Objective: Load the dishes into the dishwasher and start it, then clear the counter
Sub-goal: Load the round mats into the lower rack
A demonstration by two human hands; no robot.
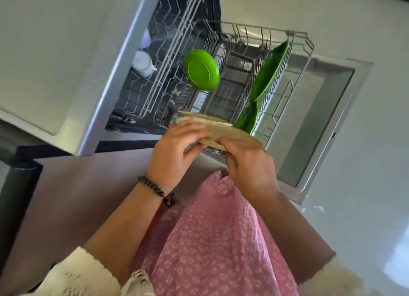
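Loading is partway done: a round green plate (pixel 202 69) and a green leaf-shaped dish (pixel 269 71) already stand in the pulled-out lower rack (pixel 298 52). Both the left hand (pixel 174 149) and right hand (pixel 247 163) pinch a stack of speckled beige plates (pixel 223 131) above the rack; starting the dishwasher and clearing the desk remain

A pink patterned dress (pixel 212 240), a beaded bracelet (pixel 152 187), pale floor (pixel 365 207)

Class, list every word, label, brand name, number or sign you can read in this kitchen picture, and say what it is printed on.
None can be read.
Dishwasher door: no legible label or brand.
Green plate: ridges only, no lettering.
White cup: blurred, no text to make out.
Beige plates held by the left hand and right hand: speckled, no words.
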